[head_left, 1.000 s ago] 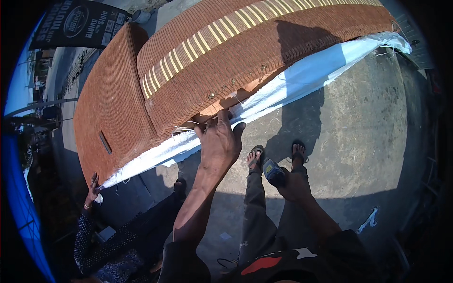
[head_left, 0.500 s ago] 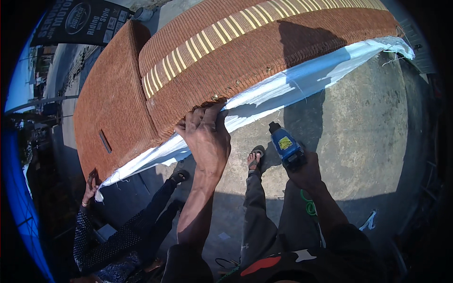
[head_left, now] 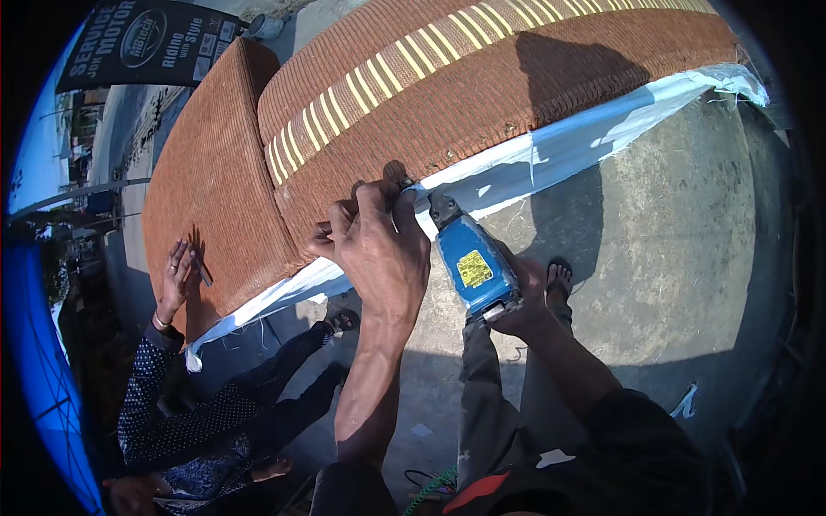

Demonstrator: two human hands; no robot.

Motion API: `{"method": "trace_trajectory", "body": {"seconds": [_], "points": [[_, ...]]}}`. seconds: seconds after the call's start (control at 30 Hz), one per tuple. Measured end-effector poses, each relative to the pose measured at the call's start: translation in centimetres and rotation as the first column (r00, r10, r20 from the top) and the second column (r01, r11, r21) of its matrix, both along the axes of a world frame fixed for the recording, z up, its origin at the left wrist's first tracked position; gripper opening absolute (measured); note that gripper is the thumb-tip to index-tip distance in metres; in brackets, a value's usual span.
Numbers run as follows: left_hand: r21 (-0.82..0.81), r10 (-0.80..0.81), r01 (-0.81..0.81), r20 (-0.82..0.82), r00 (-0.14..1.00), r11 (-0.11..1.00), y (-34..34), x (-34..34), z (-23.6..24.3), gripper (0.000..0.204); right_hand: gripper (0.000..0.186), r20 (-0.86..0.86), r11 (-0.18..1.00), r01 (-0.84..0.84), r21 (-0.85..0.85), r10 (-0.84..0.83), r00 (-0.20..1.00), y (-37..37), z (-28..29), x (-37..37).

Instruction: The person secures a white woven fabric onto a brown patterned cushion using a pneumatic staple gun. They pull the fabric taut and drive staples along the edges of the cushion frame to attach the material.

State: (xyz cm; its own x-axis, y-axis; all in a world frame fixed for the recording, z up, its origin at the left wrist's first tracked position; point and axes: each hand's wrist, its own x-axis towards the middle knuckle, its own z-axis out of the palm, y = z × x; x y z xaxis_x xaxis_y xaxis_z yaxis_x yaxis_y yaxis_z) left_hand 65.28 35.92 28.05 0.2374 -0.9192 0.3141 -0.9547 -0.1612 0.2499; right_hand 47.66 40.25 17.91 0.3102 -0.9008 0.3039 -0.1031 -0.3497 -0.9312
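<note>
A sofa with brown ribbed upholstery (head_left: 447, 129) lies tipped across the upper part of the view, white backing cloth (head_left: 576, 142) hanging along its lower edge. At that edge my left hand (head_left: 379, 245) is closed, its bent fingers pinching the brown fabric where it meets the white cloth. My right hand (head_left: 527, 297) grips a blue staple gun (head_left: 473, 262) with a yellow label. The gun's dark nose points at the edge, close beside my left thumb; whether it touches the cloth I cannot tell.
At left, a co-worker's hand (head_left: 176, 275) is by a thin dark strip (head_left: 203, 270) on the sofa. A green coiled hose (head_left: 430, 490) shows near my body. Concrete floor (head_left: 671, 258) lies below; a dark banner (head_left: 146, 43) stands at the upper left.
My right hand has brought the staple gun up and left to the sofa's edge. My left hand has shifted slightly right. The co-worker's hand has moved up from the corner to the dark strip.
</note>
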Motion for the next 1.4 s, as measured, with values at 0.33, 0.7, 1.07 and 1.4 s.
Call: {"method": "trace_trajectory", "body": {"seconds": [0.33, 0.7, 1.07, 1.4], "points": [[0.046, -0.155, 0.149, 0.194, 0.969, 0.988, 2.2, 0.8, -2.6, 0.026, 0.083, -0.142, 0.976, 0.1, -0.193, -0.129, 0.982, 0.2, 0.8, -1.8], [-0.141, -0.061, 0.094, 0.222, 0.973, 0.985, 2.3, -1.3, -6.6, 0.037, 0.059, -0.317, 0.904, 0.297, 0.308, -0.197, 0.928, 3.9, 0.7, -8.2], [-0.074, -0.048, 0.058, 0.122, 0.991, 0.996, 0.5, 0.3, -1.2, 0.021, 0.079, 0.014, 0.999, -0.011, 0.053, 0.01, 1.0, 0.9, 2.0, -2.4], [-0.152, -0.053, 0.086, 0.211, 0.976, 0.985, 0.2, 0.0, -1.7, 0.018, 0.084, -0.002, 0.958, -0.032, 0.285, 0.034, 0.999, 2.3, 2.6, -2.2]]}}
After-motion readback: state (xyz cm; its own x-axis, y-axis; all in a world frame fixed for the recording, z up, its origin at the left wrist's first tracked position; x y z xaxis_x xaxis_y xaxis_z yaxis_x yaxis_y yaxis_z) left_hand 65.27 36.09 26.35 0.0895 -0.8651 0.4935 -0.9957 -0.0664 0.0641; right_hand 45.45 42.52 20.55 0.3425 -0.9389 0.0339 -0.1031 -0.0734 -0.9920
